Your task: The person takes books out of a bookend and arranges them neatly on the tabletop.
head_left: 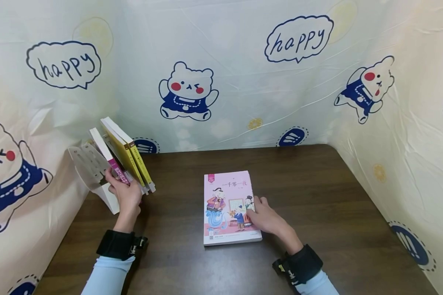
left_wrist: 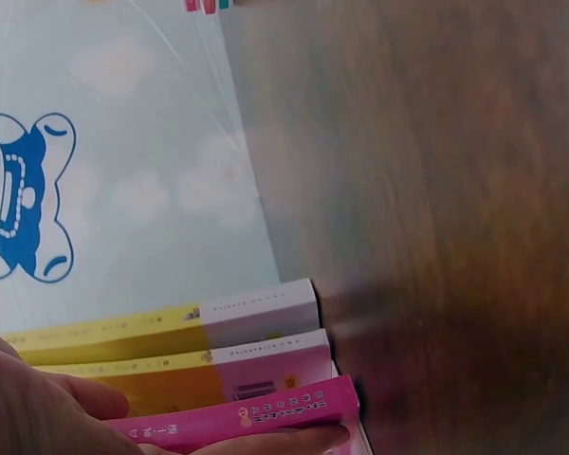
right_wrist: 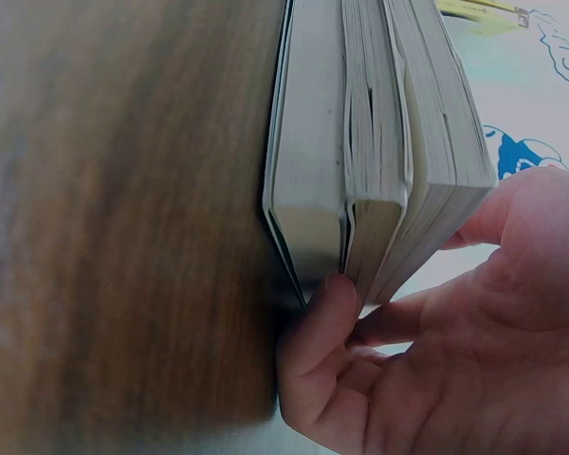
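Left hand (head_left: 127, 197) pinches a magenta-spined book (head_left: 117, 168), apparently steadying it (yellow volumes (head_left: 142, 164) alongside); right hand (head_left: 268, 215) grips a book stack (head_left: 227, 207).

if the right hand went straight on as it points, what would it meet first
The stack of books, whose right side the right hand grips; beyond it, probably only the tabletop, though depth is unclear.

Yellow-spined books (head_left: 142, 164) and a magenta-spined book (head_left: 117, 168) show near the far left corner of the brown wood-grained table (head_left: 170, 221), a pink illustrated book (head_left: 230, 209) centrally, navy-and-red bears (head_left: 186, 107) on the pale backdrop (head_left: 243, 94).
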Tool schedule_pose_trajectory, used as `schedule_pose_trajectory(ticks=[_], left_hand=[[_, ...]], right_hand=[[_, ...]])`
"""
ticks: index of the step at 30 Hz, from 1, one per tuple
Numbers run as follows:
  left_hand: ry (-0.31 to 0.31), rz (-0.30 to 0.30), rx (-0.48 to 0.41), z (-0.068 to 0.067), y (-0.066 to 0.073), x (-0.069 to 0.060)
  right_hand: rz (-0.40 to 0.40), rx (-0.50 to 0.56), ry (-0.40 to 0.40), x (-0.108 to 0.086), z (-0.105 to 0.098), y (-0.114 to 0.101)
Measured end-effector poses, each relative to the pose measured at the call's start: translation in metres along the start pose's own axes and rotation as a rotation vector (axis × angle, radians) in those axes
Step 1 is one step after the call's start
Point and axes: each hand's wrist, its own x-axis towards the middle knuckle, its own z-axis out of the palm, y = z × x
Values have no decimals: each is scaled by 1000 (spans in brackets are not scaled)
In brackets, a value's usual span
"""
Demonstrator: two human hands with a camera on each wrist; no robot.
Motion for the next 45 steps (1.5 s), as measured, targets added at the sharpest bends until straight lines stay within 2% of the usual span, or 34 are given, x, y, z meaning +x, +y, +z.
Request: schedule_pose_trajectory(ticks=[7, 16, 20, 31, 42, 45], left_hand=[[-13, -14, -4, 2, 1, -3], [30, 1, -16, 0, 2, 4], [24, -1, -14, -1, 3, 4], [-12, 40, -11, -1, -1, -3], [-19, 42, 5, -2, -7, -3], [-19, 65, 0, -3, -8, -1]], right_hand=[[4, 14, 8, 1, 0, 1], [-2, 11, 1, 0, 0, 1], [1, -1, 0, 1, 1, 2], [-1, -8, -1, 2, 0, 2], [-7, 1, 2, 1, 0, 2], [-8, 0, 2, 1, 1, 2]])
